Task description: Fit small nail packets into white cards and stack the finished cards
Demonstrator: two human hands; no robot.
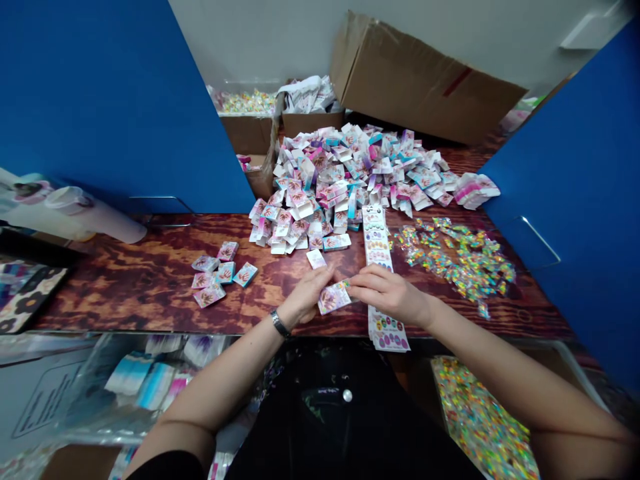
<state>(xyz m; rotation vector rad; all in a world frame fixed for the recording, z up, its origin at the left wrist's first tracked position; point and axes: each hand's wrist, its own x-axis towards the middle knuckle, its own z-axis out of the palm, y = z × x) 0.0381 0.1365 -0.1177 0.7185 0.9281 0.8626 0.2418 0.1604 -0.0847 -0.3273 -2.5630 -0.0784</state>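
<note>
My left hand [304,295], with a watch at the wrist, is closed around a small printed cardboard box [334,299] near the front edge of the table. Its open flap [315,259] sticks up behind the fingers. My right hand [393,292] pinches a small clear packet [345,285] with colourful contents at the right end of the box. How far the packet sits inside cannot be seen. Under the right forearm lies a long strip of printed stickers [379,247], partly covered by the hand.
Behind my hands is a big heap of open boxes [330,180]. Several closed boxes [225,272] lie at left, and a pile of colourful packets [465,260] at right. A large carton [425,80] leans at the back. Below the table edge stand a plastic-lined bin [90,393] and more packets [480,413].
</note>
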